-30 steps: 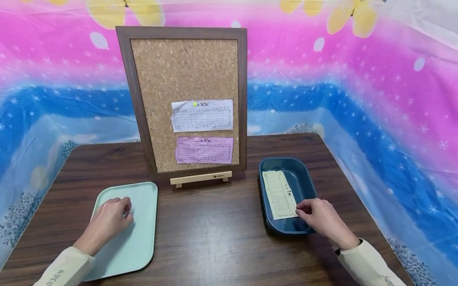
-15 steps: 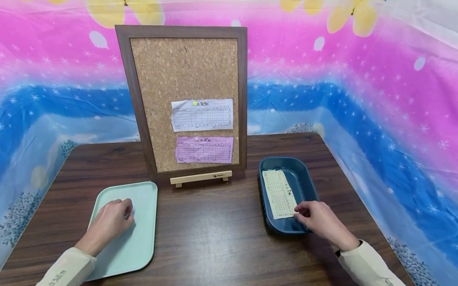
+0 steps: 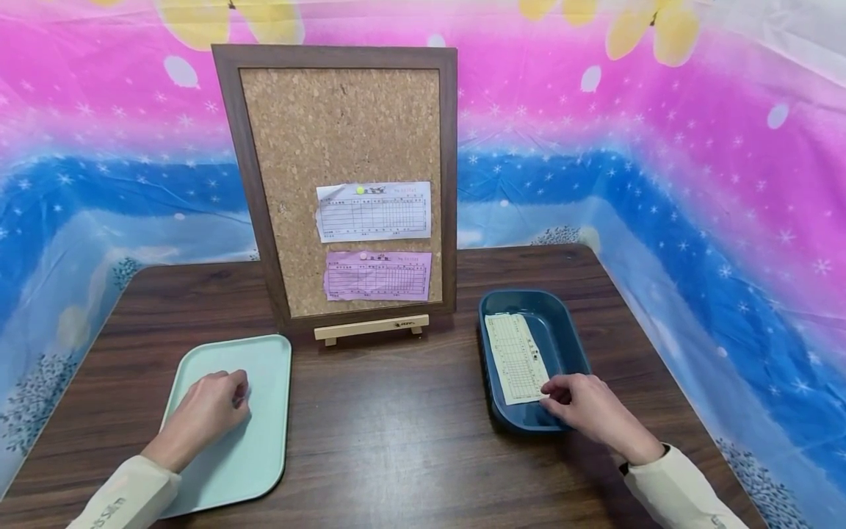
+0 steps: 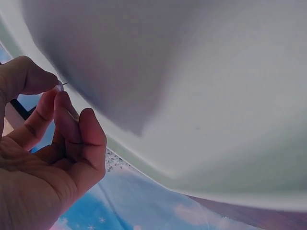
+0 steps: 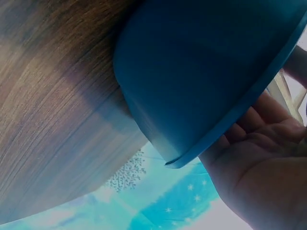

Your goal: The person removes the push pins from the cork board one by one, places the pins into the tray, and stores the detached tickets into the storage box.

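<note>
My left hand (image 3: 210,411) is over the pale green tray (image 3: 264,455), thumb and finger pinching a small push pin (image 4: 60,86) whose thin metal point sticks out in the left wrist view. At the right, a pale yellow receipt slip (image 3: 515,360) lies slantwise in the dark blue basin (image 3: 562,323). My right hand (image 3: 588,402) reaches over the basin's near right rim, its curled thumb and forefinger pinching at the slip's lower right corner. The right wrist view shows the basin's outer wall hiding those fingertips.
A framed cork board (image 3: 344,125) stands on a wooden easel (image 3: 373,329) at the back. A white receipt slip (image 3: 373,217) and a purple one (image 3: 380,279) are pinned on it. Patterned cloth (image 3: 529,139) surrounds the dark wooden table (image 3: 383,426).
My right fingertips have shifted slightly left, further onto the yellow slip's corner. My left hand has moved only a little over the tray, and the pinned slips are unchanged.
</note>
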